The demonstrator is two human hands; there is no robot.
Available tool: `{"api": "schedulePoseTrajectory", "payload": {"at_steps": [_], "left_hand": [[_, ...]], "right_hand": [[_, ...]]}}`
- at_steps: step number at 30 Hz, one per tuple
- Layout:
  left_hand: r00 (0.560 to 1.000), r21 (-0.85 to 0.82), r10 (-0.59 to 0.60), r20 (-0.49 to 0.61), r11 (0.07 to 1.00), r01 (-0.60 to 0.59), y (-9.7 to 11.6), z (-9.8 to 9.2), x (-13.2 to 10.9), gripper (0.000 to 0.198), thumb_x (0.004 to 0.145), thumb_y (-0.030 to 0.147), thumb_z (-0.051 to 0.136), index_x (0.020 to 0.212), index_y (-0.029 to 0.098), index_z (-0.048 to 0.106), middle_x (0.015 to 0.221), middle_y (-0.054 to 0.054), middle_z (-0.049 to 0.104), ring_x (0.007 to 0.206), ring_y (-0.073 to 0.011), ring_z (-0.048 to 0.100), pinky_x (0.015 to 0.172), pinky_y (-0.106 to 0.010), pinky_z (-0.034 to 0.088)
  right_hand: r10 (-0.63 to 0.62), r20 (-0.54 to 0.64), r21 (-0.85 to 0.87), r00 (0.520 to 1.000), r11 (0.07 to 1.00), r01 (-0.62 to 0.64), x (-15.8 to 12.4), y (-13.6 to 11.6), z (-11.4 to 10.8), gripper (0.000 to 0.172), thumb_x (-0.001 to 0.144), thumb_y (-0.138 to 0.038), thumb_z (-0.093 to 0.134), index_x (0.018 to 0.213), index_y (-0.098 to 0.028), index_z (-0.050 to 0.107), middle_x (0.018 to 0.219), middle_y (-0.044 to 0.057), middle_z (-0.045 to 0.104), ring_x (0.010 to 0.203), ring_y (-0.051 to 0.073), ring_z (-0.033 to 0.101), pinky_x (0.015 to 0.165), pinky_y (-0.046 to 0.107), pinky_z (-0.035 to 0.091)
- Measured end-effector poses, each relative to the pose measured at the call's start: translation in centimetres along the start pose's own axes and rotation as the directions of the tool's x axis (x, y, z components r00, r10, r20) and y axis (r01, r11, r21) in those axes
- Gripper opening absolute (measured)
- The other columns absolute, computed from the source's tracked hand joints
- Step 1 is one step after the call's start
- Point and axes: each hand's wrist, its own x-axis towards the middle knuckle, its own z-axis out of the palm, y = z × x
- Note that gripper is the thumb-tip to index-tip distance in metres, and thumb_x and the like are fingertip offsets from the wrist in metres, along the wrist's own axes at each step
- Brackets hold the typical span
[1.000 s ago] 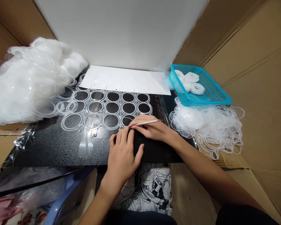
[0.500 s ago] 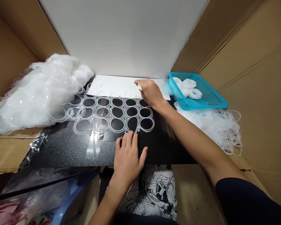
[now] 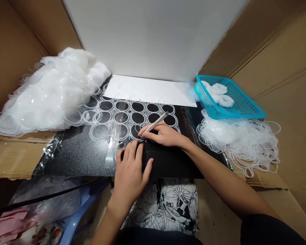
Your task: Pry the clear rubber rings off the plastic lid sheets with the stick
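My right hand (image 3: 164,134) pinches a thin white stick tool (image 3: 156,122), its tip down on the nearest ring of a clear plastic sheet of joined rings (image 3: 122,117). That sheet lies on a black board (image 3: 73,154) across my lap. My left hand (image 3: 131,170) rests flat, fingers stretched out, on the board's near edge just below the tool tip, its fingertips almost touching the right hand. Nothing is in the left hand.
A big heap of clear ring sheets (image 3: 51,92) fills the left side. A white paper sheet (image 3: 153,90) lies at the back. A turquoise basket (image 3: 241,107) holding white discs sits at right, above a pile of loose thin rings (image 3: 242,139). Cardboard walls enclose everything.
My right hand reached back to the white paper half a second ago and has returned to the near ring with the stick tool. The left hand stayed put. The view shifted slightly.
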Motion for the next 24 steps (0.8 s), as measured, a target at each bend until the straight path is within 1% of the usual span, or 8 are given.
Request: {"api": "schedulePoseTrajectory", "payload": {"at_steps": [8, 12, 14, 16, 18, 20, 22, 24], "left_hand": [[1.0, -0.001, 0.004, 0.0, 1.0, -0.004, -0.1, 0.1, 0.0, 0.044, 0.105, 0.039, 0.05, 0.139, 0.012, 0.055, 0.148, -0.02, 0.058, 0.139, -0.0344, 0.051, 0.111, -0.053, 0.036], [1.0, -0.005, -0.014, 0.024, 1.0, 0.014, -0.2, -0.1, 0.4, 0.046, 0.103, 0.041, 0.051, 0.139, 0.013, 0.055, 0.148, -0.02, 0.058, 0.137, -0.0349, 0.052, 0.11, -0.054, 0.037], [0.999, 0.005, -0.023, 0.038, 1.0, 0.023, -0.2, -0.1, 0.6, 0.047, 0.102, 0.042, 0.053, 0.14, 0.013, 0.055, 0.148, -0.02, 0.058, 0.136, -0.0353, 0.052, 0.109, -0.055, 0.037], [0.999, 0.016, -0.025, 0.037, 1.0, 0.025, -0.1, 0.0, 0.7, 0.048, 0.102, 0.043, 0.053, 0.139, 0.013, 0.055, 0.146, -0.02, 0.059, 0.135, -0.0356, 0.053, 0.109, -0.056, 0.037], [0.999, 0.026, -0.026, 0.03, 0.999, 0.025, 0.0, 0.1, 0.6, 0.047, 0.102, 0.043, 0.052, 0.138, 0.012, 0.057, 0.145, -0.021, 0.06, 0.135, -0.0357, 0.053, 0.11, -0.056, 0.037], [0.999, 0.034, -0.03, 0.021, 0.999, 0.029, 0.1, 0.2, 0.5, 0.046, 0.103, 0.043, 0.051, 0.137, 0.012, 0.057, 0.145, -0.02, 0.06, 0.136, -0.0357, 0.053, 0.11, -0.056, 0.037], [0.999, 0.038, -0.032, 0.016, 0.999, 0.032, 0.2, 0.3, 0.4, 0.046, 0.103, 0.043, 0.052, 0.138, 0.012, 0.057, 0.146, -0.02, 0.06, 0.137, -0.0357, 0.053, 0.111, -0.056, 0.037], [0.999, 0.035, -0.033, 0.017, 0.999, 0.033, 0.2, 0.3, 0.4, 0.046, 0.103, 0.042, 0.052, 0.137, 0.013, 0.057, 0.147, -0.02, 0.059, 0.137, -0.0357, 0.052, 0.111, -0.056, 0.037]], "right_hand": [[0.008, -0.036, -0.093, 0.999, 0.996, -0.011, -0.2, -0.6, 0.5, 0.021, 0.104, -0.031, 0.058, 0.107, -0.028, 0.079, 0.115, 0.002, 0.079, 0.11, 0.021, 0.072, 0.104, 0.043, 0.054], [-0.105, -0.012, -0.174, 0.994, 0.98, 0.101, -0.4, -0.7, 0.8, 0.023, 0.106, -0.028, 0.054, 0.111, -0.024, 0.076, 0.113, 0.004, 0.079, 0.108, 0.019, 0.071, 0.1, 0.039, 0.054], [-0.208, 0.024, -0.274, 0.978, 0.939, 0.207, -0.4, -0.5, 1.0, 0.024, 0.107, -0.026, 0.051, 0.115, -0.021, 0.074, 0.115, 0.006, 0.078, 0.107, 0.02, 0.07, 0.098, 0.038, 0.053], [-0.272, 0.051, -0.444, 0.961, 0.855, 0.266, -0.2, -0.1, 1.1, 0.025, 0.106, -0.021, 0.052, 0.119, -0.019, 0.072, 0.122, 0.01, 0.076, 0.108, 0.023, 0.069, 0.093, 0.04, 0.052], [-0.278, 0.05, -0.607, 0.959, 0.754, 0.25, 0.5, 0.2, 1.0, 0.027, 0.104, -0.015, 0.052, 0.122, -0.017, 0.071, 0.13, 0.014, 0.073, 0.109, 0.026, 0.068, 0.09, 0.042, 0.049], [-0.266, 0.017, -0.672, 0.964, 0.71, 0.208, 1.8, 0.0, 0.5, 0.029, 0.104, -0.013, 0.05, 0.124, -0.016, 0.071, 0.131, 0.014, 0.073, 0.11, 0.027, 0.067, 0.09, 0.044, 0.048], [-0.246, -0.011, -0.624, 0.969, 0.759, 0.186, 3.4, -0.7, -0.5, 0.029, 0.105, -0.016, 0.049, 0.124, -0.017, 0.071, 0.125, 0.012, 0.076, 0.107, 0.026, 0.067, 0.092, 0.043, 0.047], [-0.203, 0.022, -0.459, 0.979, 0.868, 0.19, 4.7, -1.7, -1.8, 0.027, 0.107, -0.022, 0.049, 0.12, -0.018, 0.073, 0.115, 0.009, 0.079, 0.1, 0.022, 0.069, 0.091, 0.039, 0.049]]}}
